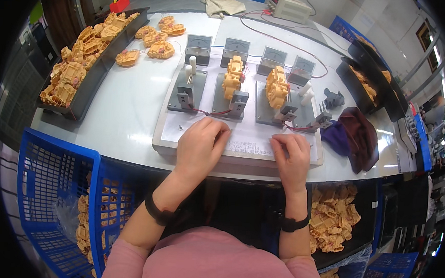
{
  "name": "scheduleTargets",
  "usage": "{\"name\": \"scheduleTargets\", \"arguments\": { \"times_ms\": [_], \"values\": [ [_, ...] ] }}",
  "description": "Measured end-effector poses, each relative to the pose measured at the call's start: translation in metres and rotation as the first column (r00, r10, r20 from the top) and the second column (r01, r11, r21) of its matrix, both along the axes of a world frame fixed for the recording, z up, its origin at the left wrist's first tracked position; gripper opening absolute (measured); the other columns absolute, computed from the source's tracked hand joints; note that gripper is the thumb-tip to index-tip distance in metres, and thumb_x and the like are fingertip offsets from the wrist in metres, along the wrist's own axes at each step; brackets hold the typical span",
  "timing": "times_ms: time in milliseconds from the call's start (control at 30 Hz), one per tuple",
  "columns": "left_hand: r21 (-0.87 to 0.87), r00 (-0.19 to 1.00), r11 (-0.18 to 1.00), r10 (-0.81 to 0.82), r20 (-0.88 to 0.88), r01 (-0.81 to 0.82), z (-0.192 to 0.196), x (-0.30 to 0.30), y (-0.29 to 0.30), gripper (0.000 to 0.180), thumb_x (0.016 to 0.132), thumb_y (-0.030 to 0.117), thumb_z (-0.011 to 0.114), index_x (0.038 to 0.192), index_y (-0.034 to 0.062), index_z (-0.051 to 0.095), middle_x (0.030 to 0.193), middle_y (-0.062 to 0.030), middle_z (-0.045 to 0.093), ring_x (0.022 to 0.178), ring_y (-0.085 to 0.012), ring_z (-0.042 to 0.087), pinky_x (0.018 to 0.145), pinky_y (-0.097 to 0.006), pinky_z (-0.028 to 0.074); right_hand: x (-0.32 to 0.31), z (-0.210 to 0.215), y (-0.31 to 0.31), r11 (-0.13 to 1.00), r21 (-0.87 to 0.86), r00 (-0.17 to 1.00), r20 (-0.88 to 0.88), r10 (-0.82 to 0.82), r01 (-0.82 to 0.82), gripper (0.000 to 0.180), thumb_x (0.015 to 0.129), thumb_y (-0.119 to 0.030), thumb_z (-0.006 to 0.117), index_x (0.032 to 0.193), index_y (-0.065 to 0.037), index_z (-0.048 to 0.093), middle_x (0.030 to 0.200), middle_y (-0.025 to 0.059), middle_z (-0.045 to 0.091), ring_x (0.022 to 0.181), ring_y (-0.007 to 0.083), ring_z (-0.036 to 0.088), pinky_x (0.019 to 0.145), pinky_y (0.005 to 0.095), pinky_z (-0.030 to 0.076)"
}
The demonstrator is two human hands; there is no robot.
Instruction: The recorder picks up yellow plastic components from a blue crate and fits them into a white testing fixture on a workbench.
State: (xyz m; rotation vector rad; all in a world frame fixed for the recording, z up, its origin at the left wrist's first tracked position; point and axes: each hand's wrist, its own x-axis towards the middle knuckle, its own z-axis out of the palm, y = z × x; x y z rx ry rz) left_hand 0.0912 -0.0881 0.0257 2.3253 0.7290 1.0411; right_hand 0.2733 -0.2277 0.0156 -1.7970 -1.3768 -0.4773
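Observation:
My left hand (202, 144) rests over the front of a white-topped test board (170, 128), its fingers curled together and their tips out of sight. To its right, my right hand (293, 154) is also closed, thumb and forefinger close together above the same board; whatever lies in either hand, if anything, is too small or hidden. Behind the hands, grey fixtures stand in a row. An orange plastic gear housing (233, 78) stands upright on the second fixture, and another orange gear housing (277, 87) on the third. The outer left fixture (187, 93) carries white posts and no housing.
Several panel meters (198, 48) stand behind the fixtures. At left, a black tray (78, 104) is heaped with orange housings; several loose housings (160, 50) lie beside it. A dark cloth (356, 138) lies at right. Blue crates (61, 145) and a parts bin stand below the table edge.

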Motion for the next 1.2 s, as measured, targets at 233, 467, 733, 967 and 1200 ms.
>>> {"name": "scheduleTargets", "arguments": {
  "times_ms": [233, 467, 733, 967, 1200],
  "values": [
    [-0.005, 1.0, 1.0, -0.009, -0.01, 0.009, -0.001, -0.002, 0.001, 0.01, 0.09, 0.013, 0.072, 0.091, 0.0034, 0.07, 0.084, -0.0099, 0.064, 0.072, -0.0257, 0.065, 0.064, -0.035, 0.051, 0.002, 0.005, -0.003, 0.998, -0.043, 0.996, -0.084, 0.037, -0.041, 0.009, 0.084, -0.01, 0.076, 0.09, -0.008, 0.07, 0.084, 0.0038, 0.065, 0.085, 0.0253, 0.061, 0.08, 0.0374, 0.043],
    [-0.064, 1.0, 0.998, 0.003, -0.025, -0.005, -0.001, -0.001, 0.0, 0.008, 0.089, 0.016, 0.072, 0.088, 0.0078, 0.07, 0.086, -0.0067, 0.065, 0.082, -0.0292, 0.065, 0.071, -0.04, 0.051, 0.007, 0.009, -0.008, 0.987, -0.102, 0.97, -0.222, 0.096, -0.121, 0.008, 0.087, -0.011, 0.073, 0.094, -0.007, 0.071, 0.088, 0.0059, 0.065, 0.09, 0.0272, 0.061, 0.085, 0.0382, 0.044],
    [0.02, 1.0, 1.0, -0.002, -0.02, 0.002, -0.01, -0.003, 0.005, 0.009, 0.088, 0.013, 0.071, 0.088, 0.0046, 0.068, 0.086, -0.0117, 0.064, 0.084, -0.0335, 0.064, 0.074, -0.042, 0.051, 0.007, 0.005, 0.0, 0.989, -0.139, 0.988, -0.149, 0.028, -0.049, 0.006, 0.087, -0.01, 0.071, 0.087, -0.005, 0.068, 0.084, 0.0098, 0.062, 0.086, 0.0312, 0.06, 0.08, 0.0426, 0.045],
    [-0.084, 0.996, 0.993, -0.082, -0.026, 0.079, -0.01, 0.0, 0.007, 0.01, 0.095, 0.009, 0.066, 0.095, -0.0011, 0.067, 0.085, -0.0109, 0.059, 0.076, -0.0238, 0.058, 0.07, -0.034, 0.046, 0.012, -0.011, 0.003, 1.0, -0.009, 0.995, -0.096, 0.017, -0.018, 0.009, 0.086, -0.016, 0.071, 0.087, -0.007, 0.066, 0.087, 0.0096, 0.061, 0.089, 0.031, 0.061, 0.08, 0.043, 0.044],
    [-0.093, 0.996, 0.992, -0.085, -0.042, 0.081, -0.013, -0.001, 0.009, 0.012, 0.098, 0.009, 0.064, 0.098, -0.0023, 0.065, 0.089, -0.0086, 0.057, 0.074, -0.0195, 0.055, 0.069, -0.031, 0.045, 0.008, -0.008, 0.001, 1.0, 0.02, 0.993, -0.12, -0.005, 0.007, 0.01, 0.088, -0.018, 0.071, 0.088, -0.01, 0.065, 0.089, 0.0056, 0.059, 0.092, 0.0275, 0.059, 0.081, 0.0403, 0.042]
  ]
}}
